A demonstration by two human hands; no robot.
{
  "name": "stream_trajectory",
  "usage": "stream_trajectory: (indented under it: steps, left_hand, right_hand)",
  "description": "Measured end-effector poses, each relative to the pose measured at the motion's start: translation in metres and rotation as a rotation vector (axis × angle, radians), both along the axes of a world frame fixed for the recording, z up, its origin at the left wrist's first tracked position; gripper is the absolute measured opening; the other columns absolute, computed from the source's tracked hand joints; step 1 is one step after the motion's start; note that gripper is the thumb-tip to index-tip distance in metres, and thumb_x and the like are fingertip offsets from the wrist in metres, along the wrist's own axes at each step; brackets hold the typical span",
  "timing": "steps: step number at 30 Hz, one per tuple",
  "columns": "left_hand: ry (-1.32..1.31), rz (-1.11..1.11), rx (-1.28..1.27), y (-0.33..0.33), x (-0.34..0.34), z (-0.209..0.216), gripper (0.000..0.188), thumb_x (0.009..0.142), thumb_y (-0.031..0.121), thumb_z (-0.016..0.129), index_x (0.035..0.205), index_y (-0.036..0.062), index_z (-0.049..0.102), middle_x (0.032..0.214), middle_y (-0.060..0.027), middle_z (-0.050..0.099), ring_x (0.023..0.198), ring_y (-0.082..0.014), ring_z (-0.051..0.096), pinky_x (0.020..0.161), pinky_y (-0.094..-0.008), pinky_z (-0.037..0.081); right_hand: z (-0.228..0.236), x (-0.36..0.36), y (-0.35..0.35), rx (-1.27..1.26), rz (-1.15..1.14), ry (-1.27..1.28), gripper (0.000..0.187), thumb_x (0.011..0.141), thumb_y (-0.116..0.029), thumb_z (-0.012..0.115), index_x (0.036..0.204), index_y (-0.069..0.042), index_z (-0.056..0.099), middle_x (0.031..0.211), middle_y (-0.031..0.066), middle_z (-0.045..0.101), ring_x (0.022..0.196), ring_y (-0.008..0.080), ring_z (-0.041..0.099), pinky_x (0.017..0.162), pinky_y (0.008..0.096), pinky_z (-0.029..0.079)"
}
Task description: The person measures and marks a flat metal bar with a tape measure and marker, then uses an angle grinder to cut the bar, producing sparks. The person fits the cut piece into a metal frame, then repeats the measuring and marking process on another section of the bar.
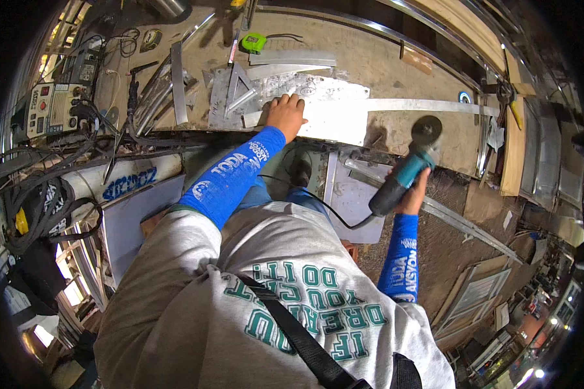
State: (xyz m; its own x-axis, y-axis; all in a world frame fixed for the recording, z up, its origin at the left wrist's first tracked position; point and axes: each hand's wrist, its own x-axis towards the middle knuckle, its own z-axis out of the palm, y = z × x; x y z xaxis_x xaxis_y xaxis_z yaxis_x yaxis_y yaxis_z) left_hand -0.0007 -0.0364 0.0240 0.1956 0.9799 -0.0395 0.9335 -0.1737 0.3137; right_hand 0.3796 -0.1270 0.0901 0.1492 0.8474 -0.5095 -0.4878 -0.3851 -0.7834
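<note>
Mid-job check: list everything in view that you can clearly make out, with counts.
Flat-topped bench: 1, tan, top centre
Long-bodied angle grinder: 1, teal-black, in right hand
Flat rectangular panel: 1, white, on bench
Long flat metal strip: 1, silver, across panel
Triangular metal piece: 1, silver, left of panel
Rounded tape measure: 1, bright green, beyond panel
Boxy machine with knobs: 1, beige-fronted, far left
Tangled cables: several, black, left
Left hand: 1, blue-sleeved, over strip
Right hand: 1, blue-sleeved, gripping grinder
</note>
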Motion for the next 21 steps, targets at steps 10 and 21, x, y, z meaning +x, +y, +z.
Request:
stream_trajectory:
  steps: [10, 21]
  left_hand:
    - [-0.113, 0.045, -0.293, 0.027, -0.007, 0.011, 0.047, 0.091, 0.03, 0.078, 0.127, 0.0083, 0.057, 0.116, -0.0209, 0.072, 0.11, -0.0422, 0.069, 0.094, -0.0521, 0.053]
    - [-0.222, 0.037, 0.046, 0.01, -0.007, -0.023, 0.052, 0.09, 0.052, 0.077, 0.12, 0.0115, 0.065, 0.104, -0.0157, 0.075, 0.099, -0.037, 0.073, 0.086, -0.0498, 0.057]
  right_hand:
    - [-0.02, 0.01, 0.013, -0.053, 0.099, -0.135, 0.071, 0.103, -0.07, 0.05, 0.12, -0.002, 0.062, 0.094, 0.0143, 0.072, 0.079, 0.0306, 0.074, 0.072, 0.0427, 0.062]
    - [-0.026, -0.062, 0.04, -0.171, 0.516, -0.326, 0.059, 0.107, -0.058, 0.053, 0.106, 0.0, 0.063, 0.085, 0.0099, 0.067, 0.068, 0.0214, 0.07, 0.063, 0.0384, 0.062]
